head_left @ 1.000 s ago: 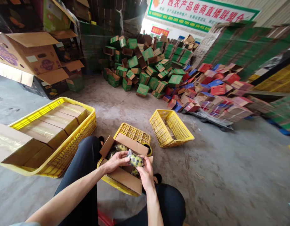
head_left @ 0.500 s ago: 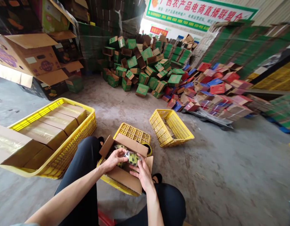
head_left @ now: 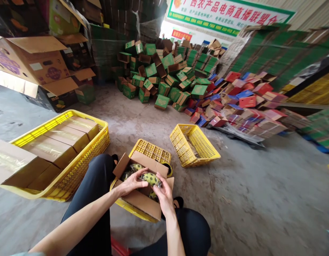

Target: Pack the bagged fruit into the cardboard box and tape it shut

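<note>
Between my hands is a plump, oval, yellow-green packet with dark spots (head_left: 150, 179), wrapped in clear plastic; its contents cannot be made out for certain. My left hand (head_left: 132, 183) grips its left end between thumb and fingers. On the right end, the thumb and fingers of my right hand (head_left: 163, 190) close around the wrapping. Both hands are over an open cardboard box (head_left: 143, 202) with its flaps spread. Inside the box lie similar spotted packets (head_left: 136, 167), partly hidden by my hands. The box rests on a yellow plastic crate (head_left: 151, 151) between my knees.
At left, a large yellow crate (head_left: 87, 156) holds several taped cartons (head_left: 51, 145). Another yellow basket (head_left: 195, 147) stands on the floor ahead to the right. Beyond are heaps of green boxes (head_left: 161, 101) and red-and-blue boxes (head_left: 247, 101). Larger cartons (head_left: 44, 67) are stacked at left.
The packet has turned so more of its spotted side shows. My left hand has shifted slightly, its thumb now along the packet, and my right fingers have moved up onto its end.
</note>
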Tool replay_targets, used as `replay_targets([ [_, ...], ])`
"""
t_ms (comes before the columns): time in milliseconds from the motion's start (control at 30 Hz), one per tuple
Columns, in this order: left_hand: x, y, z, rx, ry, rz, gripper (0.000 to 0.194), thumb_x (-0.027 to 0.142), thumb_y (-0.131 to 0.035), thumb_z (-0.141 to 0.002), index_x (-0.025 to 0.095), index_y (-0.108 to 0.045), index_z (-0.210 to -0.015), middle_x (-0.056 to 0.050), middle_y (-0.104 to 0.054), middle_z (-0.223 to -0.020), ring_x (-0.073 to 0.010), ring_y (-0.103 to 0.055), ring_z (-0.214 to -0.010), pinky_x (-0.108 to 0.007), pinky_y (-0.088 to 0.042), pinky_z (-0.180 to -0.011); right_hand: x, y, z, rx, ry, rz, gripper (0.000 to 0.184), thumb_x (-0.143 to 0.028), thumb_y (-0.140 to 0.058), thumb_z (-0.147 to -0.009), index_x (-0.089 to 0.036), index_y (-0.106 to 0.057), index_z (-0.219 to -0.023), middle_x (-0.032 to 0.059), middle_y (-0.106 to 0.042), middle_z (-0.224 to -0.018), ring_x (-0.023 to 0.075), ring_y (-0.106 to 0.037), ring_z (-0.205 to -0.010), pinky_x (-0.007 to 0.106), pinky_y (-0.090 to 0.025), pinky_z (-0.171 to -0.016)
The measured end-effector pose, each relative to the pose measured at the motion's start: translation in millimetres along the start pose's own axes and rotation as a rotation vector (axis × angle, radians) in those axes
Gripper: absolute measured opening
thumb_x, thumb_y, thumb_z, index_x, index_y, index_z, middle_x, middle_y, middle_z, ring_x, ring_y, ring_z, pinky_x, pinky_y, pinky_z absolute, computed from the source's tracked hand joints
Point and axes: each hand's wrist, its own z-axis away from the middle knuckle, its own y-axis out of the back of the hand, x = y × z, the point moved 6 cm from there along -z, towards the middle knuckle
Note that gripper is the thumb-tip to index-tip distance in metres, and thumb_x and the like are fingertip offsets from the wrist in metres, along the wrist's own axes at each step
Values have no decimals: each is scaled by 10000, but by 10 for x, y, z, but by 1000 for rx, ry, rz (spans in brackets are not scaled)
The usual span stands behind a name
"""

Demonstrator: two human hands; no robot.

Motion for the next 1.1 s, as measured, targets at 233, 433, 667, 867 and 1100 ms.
replay_targets([
  [233,-27,13,11,26,76,69,722,471,-900,-770,229,-649,-1402,-145,-678,-1372,-336,-618,-1309,-496,-487,-1106,-10,-13,15,-62,3,31,561,-464,-875,-783,-345,-736,-1313,43,-461,-1654,369,-487,-1476,512,-539,-1108],
  [433,-67,108,-25,79,30,6,765,446,-918,-757,186,-625,-1414,-143,-704,-1307,-289,-700,-1129,-395,-544,-981,71,49,-27,-3,24,68,734,-431,-897,-782,-376,-615,-1458,34,-498,-1628,333,-531,-1453,511,-462,-1196],
  [667,-72,87,-20,48,42,9,757,411,-928,-752,179,-630,-1409,-132,-714,-1271,-262,-700,-1081,-361,-537,-944,114,126,-77,52,-8,85,622,-512,-922,-725,-278,-768,-1280,90,-746,-1341,380,-678,-1278,554,-493,-1167],
  [867,-39,110,-29,76,42,61,758,416,-945,-724,165,-651,-1376,-144,-703,-1287,-248,-713,-1033,-363,-542,-928,125,145,-56,14,-27,64,628,-539,-889,-760,-276,-745,-1312,99,-731,-1365,370,-662,-1301,551,-483,-1172],
  [1100,65,74,-18,-8,-85,-135,648,392,-943,-725,193,-721,-1301,-129,-704,-1316,-326,-640,-1252,-423,-470,-1092,116,67,-3,-8,-36,72,777,-501,-897,-750,-355,-613,-1458,78,-601,-1529,358,-676,-1274,496,-598,-1021],
])
